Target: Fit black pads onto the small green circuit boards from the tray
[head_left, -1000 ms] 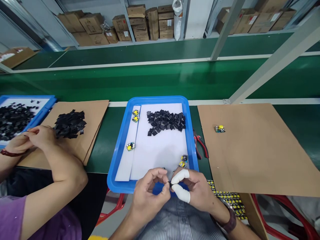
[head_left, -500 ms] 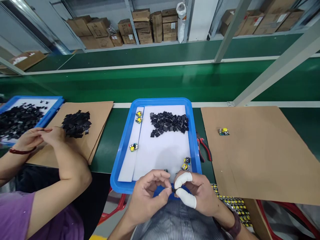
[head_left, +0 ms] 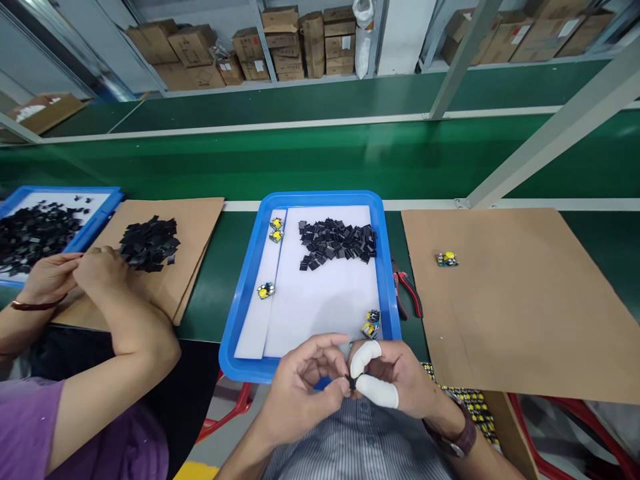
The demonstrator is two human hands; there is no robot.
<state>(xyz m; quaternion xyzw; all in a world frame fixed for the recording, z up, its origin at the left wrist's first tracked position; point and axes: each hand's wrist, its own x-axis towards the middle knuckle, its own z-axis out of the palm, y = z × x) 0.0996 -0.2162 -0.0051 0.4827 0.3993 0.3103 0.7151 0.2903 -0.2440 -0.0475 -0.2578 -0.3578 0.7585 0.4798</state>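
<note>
The small black piece point(head_left: 353, 383) is between your two hands, in front of your body and just at the near edge of the blue tray point(head_left: 387, 287). Your left hand point(head_left: 313, 393) has its grip closed on one side of the piece, with thumb and forefinger. Your right hand point(head_left: 407, 383) pinches the other side, and its two gripping fingers wear white covers point(head_left: 377, 391). The fingers hide most of the piece, so its exact shape I cannot tell.

In the tray, on white sheet point(head_left: 320, 300), there is a pile of black pieces point(head_left: 337, 241) toward the far side. Two small circuit boards point(head_left: 276, 230) with yellow parts lie at the far left, one board point(head_left: 265, 291) lies nearer to you, and more boards point(head_left: 371, 324) are close together at the near right corner.

The pliers point(head_left: 410, 293) with red handles lie on the green counter point(head_left: 215, 280), just beside the tray. To the right, a single board point(head_left: 447, 259) rests on a brown cardboard sheet point(head_left: 510, 300). At your left, a co-worker's hands point(head_left: 103, 270) are near another black pile point(head_left: 149, 243). Behind the counter, cardboard boxes point(head_left: 193, 47) stand on shelves.
</note>
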